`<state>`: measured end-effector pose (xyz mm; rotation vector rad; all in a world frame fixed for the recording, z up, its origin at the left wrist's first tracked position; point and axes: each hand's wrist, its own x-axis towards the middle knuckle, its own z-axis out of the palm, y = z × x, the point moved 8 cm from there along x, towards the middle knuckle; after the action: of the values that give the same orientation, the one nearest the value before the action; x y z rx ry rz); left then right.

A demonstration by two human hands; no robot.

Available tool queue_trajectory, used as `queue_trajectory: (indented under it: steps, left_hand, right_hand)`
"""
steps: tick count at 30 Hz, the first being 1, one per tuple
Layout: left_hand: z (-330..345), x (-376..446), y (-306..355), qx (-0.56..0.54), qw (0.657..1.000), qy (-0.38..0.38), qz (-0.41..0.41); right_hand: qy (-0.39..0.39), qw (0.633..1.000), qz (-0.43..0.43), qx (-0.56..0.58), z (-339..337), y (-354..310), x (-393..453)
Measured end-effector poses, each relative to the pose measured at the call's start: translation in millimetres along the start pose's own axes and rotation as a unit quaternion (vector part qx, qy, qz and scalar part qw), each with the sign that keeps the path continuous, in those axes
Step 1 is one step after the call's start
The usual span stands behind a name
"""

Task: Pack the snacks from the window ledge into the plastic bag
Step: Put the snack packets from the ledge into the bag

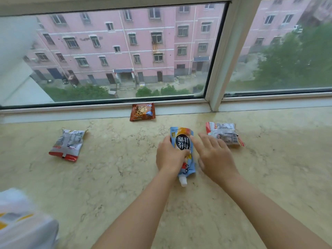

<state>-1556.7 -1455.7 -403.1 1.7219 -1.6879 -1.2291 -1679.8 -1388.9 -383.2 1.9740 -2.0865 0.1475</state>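
Observation:
A blue spouted drink pouch (181,139) lies on the marble window ledge (116,177), white cap toward me. My left hand (168,156) grips its left side, thumb over the front. My right hand (213,155) is open, with its forefinger touching the pouch's right edge. A brown cookie packet (142,112) leans against the window frame. One silver and red snack packet (67,144) lies at the left, another (224,133) just right of my right hand. The white plastic bag (23,223) sits blurred at the bottom left corner.
The window frame and glass (125,56) bound the ledge at the back, with a vertical white mullion (226,56) right of centre. Bare marble stretches to the right and in front.

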Motion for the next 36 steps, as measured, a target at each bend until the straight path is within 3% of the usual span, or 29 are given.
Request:
queue_trajectory:
  steps: [3, 6, 8, 11, 16, 21, 29, 36]
  left_hand:
    - [-18, -7, -8, -0.008, 1.000, 0.001, 0.025]
    - [-29, -12, -13, -0.012, 0.999, -0.021, 0.026]
    - [-32, -13, -16, -0.018, 0.999, -0.026, 0.015]
    - [-35, -16, -23, -0.039, 0.999, -0.023, -0.004]
    - [-46, -35, -35, -0.082, 0.996, -0.013, -0.022]
    - [-81, -72, -52, -0.070, 0.997, -0.004, -0.032]
    - [-162, -180, -68, -0.099, 0.992, 0.059, -0.048]
    - [-240, -265, -59, -0.107, 0.990, 0.090, -0.009]
  right_hand:
    - [-0.069, 0.994, 0.070, -0.050, -2, 32, 12]
    - [-0.216, 0.961, 0.173, -0.016, 16, 63, 14]
    - [-0.259, 0.951, 0.168, 0.022, 24, 60, 12]
    - [-0.259, 0.961, 0.097, 0.011, 14, 31, 10]
    - [-0.207, 0.977, 0.046, -0.005, 2, -9, -1]
    - [-0.077, 0.997, 0.002, 0.033, -26, -59, -29]
    - [-0.059, 0.990, -0.022, 0.130, -90, -124, -98]
    - [0.035, 0.973, -0.057, 0.220, -195, -185, -130]
